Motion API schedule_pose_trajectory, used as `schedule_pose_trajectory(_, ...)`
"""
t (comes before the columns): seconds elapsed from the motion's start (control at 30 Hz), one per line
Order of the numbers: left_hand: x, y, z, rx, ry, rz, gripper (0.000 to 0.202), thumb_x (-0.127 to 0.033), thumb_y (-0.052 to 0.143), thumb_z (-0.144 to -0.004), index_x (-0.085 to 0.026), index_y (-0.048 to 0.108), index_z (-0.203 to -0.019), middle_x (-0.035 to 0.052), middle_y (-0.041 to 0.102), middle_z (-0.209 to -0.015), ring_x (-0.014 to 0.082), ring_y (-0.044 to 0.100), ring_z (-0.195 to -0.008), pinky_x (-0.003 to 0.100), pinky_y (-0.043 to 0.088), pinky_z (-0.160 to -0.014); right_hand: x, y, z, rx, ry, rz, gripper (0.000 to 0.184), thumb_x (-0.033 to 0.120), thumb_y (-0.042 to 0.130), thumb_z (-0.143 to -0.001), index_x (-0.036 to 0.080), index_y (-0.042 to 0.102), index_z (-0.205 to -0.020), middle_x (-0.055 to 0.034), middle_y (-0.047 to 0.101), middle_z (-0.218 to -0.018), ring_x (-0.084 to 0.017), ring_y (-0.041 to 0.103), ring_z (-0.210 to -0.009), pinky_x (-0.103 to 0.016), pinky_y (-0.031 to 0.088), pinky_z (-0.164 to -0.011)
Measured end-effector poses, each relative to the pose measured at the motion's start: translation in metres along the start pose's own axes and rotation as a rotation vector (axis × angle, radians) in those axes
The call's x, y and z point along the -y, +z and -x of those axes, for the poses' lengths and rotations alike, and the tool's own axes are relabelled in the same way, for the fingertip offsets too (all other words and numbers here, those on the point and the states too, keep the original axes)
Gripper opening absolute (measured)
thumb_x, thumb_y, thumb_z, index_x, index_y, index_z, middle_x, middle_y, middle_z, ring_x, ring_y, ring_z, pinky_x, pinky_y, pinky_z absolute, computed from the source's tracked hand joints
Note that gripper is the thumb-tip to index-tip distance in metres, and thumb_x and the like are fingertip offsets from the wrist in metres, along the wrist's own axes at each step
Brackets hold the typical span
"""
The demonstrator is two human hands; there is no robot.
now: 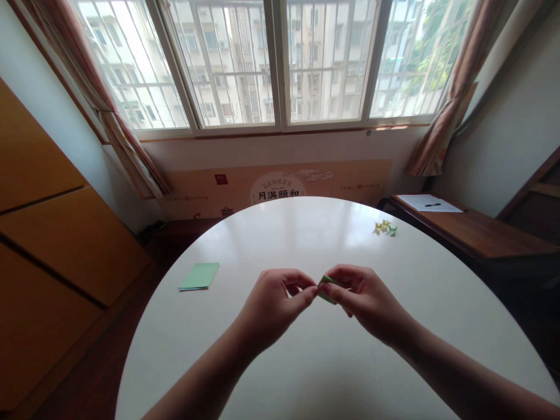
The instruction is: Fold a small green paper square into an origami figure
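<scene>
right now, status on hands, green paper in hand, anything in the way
Right hand pinching green paper. Left hand pinched at its left end. Paper folded. Nothing seen blocking; stack and folded bits lie apart.

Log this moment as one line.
left hand: pinching green folded paper | right hand: holding it | paper stack: white table, left side | small folded pieces: table, far right

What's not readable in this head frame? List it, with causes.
All in the head view:
- Green paper: full folded shape, partly hidden by the right hand.
- Small folded pieces, far right on the round white table: exact shapes, too small.
- Sheet on the side table: any writing, too small.
- Round white table: near rim, cut off by the bottom edge.
</scene>
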State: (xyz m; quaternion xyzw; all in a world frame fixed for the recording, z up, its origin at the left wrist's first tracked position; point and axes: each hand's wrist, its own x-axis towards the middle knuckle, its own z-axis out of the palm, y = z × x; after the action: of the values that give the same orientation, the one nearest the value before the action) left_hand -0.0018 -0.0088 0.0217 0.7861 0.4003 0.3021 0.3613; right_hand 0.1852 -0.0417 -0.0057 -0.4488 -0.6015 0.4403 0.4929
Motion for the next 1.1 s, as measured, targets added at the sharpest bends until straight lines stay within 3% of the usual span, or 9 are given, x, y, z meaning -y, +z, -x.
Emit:
schedule_pose_trajectory(0.2,0.002,0.001,-0.001,-0.038,0.044,-0.023,0.016,-0.027,0.065,-0.086,-0.018,0.078,-0.083,0.0031,0.076,-0.074,0.0168,0.064,-0.066,0.023,0.048,-0.058,-0.004,0.002,0.0,-0.016,0.01,-0.024,0.027,0.043,0.072,-0.084,0.017,0.072,-0.082,0.0003,0.058,-0.064,-0.01,0.043,-0.053,-0.022,0.032,-0.045)
schedule_pose_trajectory(0.47,-0.003,0.0,0.0,0.016,0.005,-0.014,0.019,-0.028,0.065,-0.084,-0.016,0.076,-0.076,0.0018,0.07,-0.063,0.0121,0.054,-0.053,0.021,0.041,-0.048,-0.003,0.002,0.002,-0.022,-0.014,0.001,0.02,0.037,0.073,-0.082,0.017,0.072,-0.083,-0.0019,0.064,-0.069,-0.012,0.049,-0.056,-0.022,0.034,-0.045)
schedule_pose_trajectory(0.7,0.001,0.003,-0.001,0.029,0.028,-0.025,0.018,-0.026,0.064,-0.082,-0.016,0.077,-0.077,0.0031,0.071,-0.066,0.0143,0.059,-0.061,0.021,0.042,-0.05,-0.005,0.0,0.002,-0.018,-0.013,0.013,0.02,0.036,0.07,-0.084,0.017,0.073,-0.082,-0.003,0.067,-0.069,-0.013,0.054,-0.057,-0.023,0.037,-0.046)
schedule_pose_trajectory(0.93,0.0,0.007,-0.003,0.03,-0.011,0.045,0.014,-0.025,0.065,-0.08,-0.015,0.074,-0.077,0.0012,0.067,-0.064,0.0108,0.055,-0.054,0.019,0.041,-0.047,-0.006,0.003,0.004,-0.023,-0.007,-0.095,0.02,0.036,0.074,-0.082,0.017,0.073,-0.079,-0.0033,0.068,-0.069,-0.015,0.056,-0.06,-0.024,0.039,-0.049)
schedule_pose_trajectory(1.03,-0.002,0.004,-0.003,0.02,-0.012,0.052,0.014,-0.024,0.064,-0.08,-0.015,0.072,-0.074,0.0008,0.065,-0.063,0.0103,0.054,-0.054,0.019,0.04,-0.047,-0.003,-0.005,0.003,-0.08,-0.002,-0.178,0.017,0.033,0.075,-0.082,0.017,0.072,-0.077,-0.002,0.067,-0.067,-0.013,0.053,-0.057,-0.024,0.038,-0.048)
schedule_pose_trajectory(1.1,0.0,0.001,-0.004,-0.011,-0.015,0.049,0.014,-0.023,0.064,-0.08,-0.014,0.071,-0.071,0.0007,0.064,-0.063,0.0103,0.053,-0.055,0.019,0.04,-0.047,-0.002,-0.012,0.0,-0.194,-0.008,-0.277,0.016,0.033,0.077,-0.08,0.018,0.071,-0.076,-0.0004,0.065,-0.066,-0.012,0.051,-0.055,-0.023,0.036,-0.045)
